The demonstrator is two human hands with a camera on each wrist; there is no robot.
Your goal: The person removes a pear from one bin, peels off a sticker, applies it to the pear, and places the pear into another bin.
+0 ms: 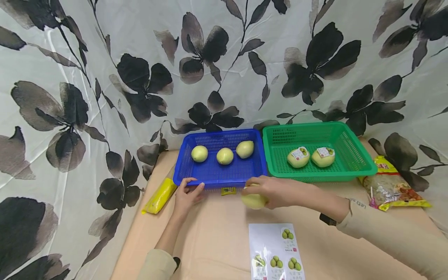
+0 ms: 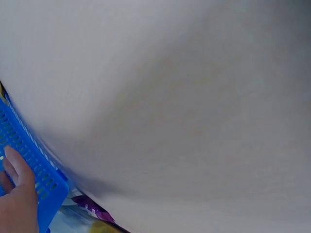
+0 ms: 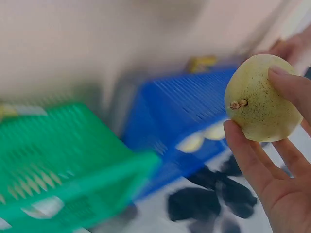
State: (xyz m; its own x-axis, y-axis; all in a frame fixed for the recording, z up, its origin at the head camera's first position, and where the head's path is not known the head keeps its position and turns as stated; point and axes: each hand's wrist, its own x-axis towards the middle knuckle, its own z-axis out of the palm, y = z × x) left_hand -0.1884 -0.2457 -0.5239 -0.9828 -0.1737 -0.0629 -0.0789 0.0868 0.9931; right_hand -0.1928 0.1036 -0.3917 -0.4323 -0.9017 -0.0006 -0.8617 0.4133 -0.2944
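Observation:
My right hand (image 1: 271, 191) holds a pale yellow-green pear (image 1: 254, 201) above the table, in front of the blue basket (image 1: 224, 179). In the right wrist view, thumb and fingers grip the pear (image 3: 262, 99), and its stem and brown speckles show. My left hand (image 1: 187, 198) rests at the front left rim of the blue basket, with its fingers loosely bent. Inside that basket lie three plain pears, including one in the middle (image 1: 224, 156). The green basket (image 1: 318, 177) on the right has two pears (image 1: 298, 157) with white labels on top.
A sheet of fruit stickers (image 1: 267, 241) lies on the table near the front. Left of the blue basket is a yellow packet (image 1: 160, 196). A colourful snack bag (image 1: 390, 188) sits right of the green basket. A small yellow packet (image 1: 228, 190) shows under the blue basket's front.

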